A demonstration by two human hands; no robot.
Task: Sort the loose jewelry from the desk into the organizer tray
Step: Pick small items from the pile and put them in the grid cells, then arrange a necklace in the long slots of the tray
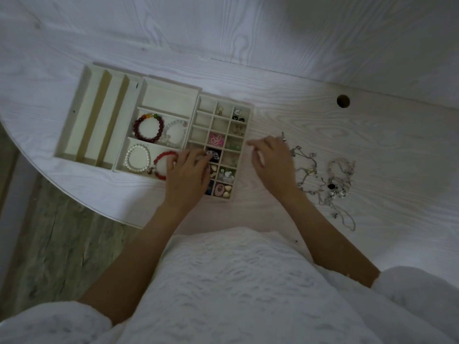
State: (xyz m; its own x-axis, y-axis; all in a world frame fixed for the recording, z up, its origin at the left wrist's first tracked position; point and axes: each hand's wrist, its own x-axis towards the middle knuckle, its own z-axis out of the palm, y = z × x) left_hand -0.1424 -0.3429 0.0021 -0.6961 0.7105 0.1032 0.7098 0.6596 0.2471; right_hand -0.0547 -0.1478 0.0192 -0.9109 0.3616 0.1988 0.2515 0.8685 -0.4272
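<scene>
the left hand rests with loose fingers on the cream organizer tray with many small boxes, maybe touching a bead. the right hand hangs loose beside the tray, holding nothing, near tangled silver chains on the white wood counter.

White wood-grain surface, curved near-left edge, round cable hole far right. Cream organizer tray lying left of centre. Tangle of loose silver chains and necklaces lying right, apart from tray.
</scene>
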